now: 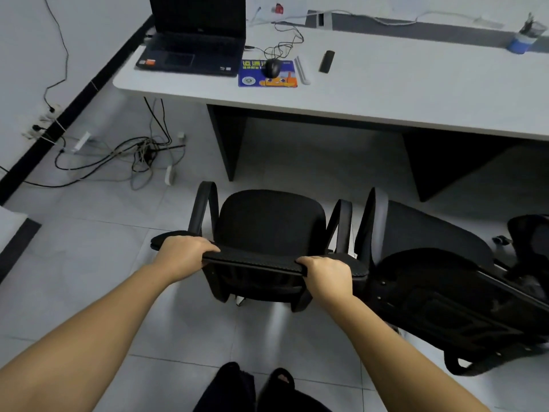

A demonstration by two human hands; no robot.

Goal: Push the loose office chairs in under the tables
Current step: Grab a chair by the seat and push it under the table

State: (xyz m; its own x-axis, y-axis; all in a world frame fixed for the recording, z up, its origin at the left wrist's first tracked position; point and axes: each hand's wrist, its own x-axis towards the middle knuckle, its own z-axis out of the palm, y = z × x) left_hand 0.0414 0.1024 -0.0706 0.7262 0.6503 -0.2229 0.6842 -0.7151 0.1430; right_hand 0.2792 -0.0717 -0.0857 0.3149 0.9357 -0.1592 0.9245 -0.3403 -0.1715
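Observation:
A black office chair [271,221] with looped armrests stands on the tiled floor in front of the white table [371,93], its seat facing the table and short of its edge. My left hand [185,254] grips the left part of the chair's backrest top. My right hand [329,278] grips the right part of the same edge. A second black chair [430,263] stands close on the right, turned at an angle, its armrest almost touching the first chair's.
On the table lie a laptop [193,52], a mouse [271,67] on a blue pad, a black remote [326,61] and a pen cup [523,40]. Dark table legs [228,144] flank the gap. Tangled cables [139,156] lie on the floor at left. A third chair [531,242] shows at far right.

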